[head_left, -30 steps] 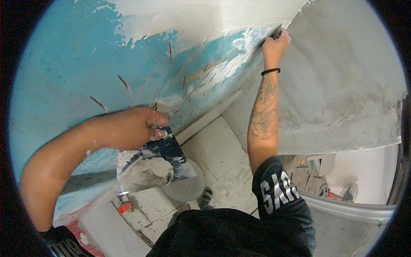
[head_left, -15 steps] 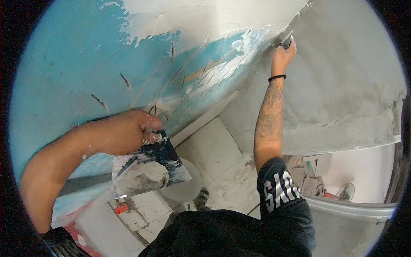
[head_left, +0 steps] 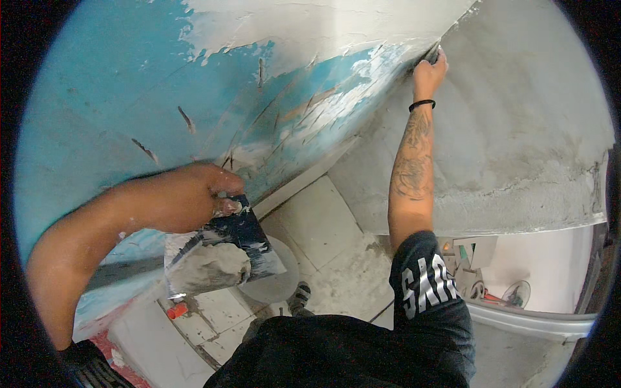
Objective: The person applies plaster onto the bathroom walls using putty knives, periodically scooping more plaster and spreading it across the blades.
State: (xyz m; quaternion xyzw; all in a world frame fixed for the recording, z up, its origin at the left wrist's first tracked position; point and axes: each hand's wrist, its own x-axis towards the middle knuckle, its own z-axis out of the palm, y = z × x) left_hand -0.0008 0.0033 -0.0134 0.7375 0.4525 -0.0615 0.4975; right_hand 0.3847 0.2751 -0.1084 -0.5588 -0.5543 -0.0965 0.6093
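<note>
Left fingers (head_left: 226, 206) clasp a dark plate (head_left: 240, 226), presumably level to support grey paste (head_left: 217, 265). Right fingers (head_left: 442, 59) grip a blade (head_left: 431, 54) at the wall seam (head_left: 455, 27).

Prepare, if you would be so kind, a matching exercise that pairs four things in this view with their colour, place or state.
Things:
1. Putty
2. Wristband
3. Right sleeve
4. Putty plate

Descriptions:
A. Black, around the right wrist
B. Greyish, in a heap
C. Flat, held in the left grip
D. Dark, with silver lettering

Pairs: 1-B, 2-A, 3-D, 4-C.
</note>
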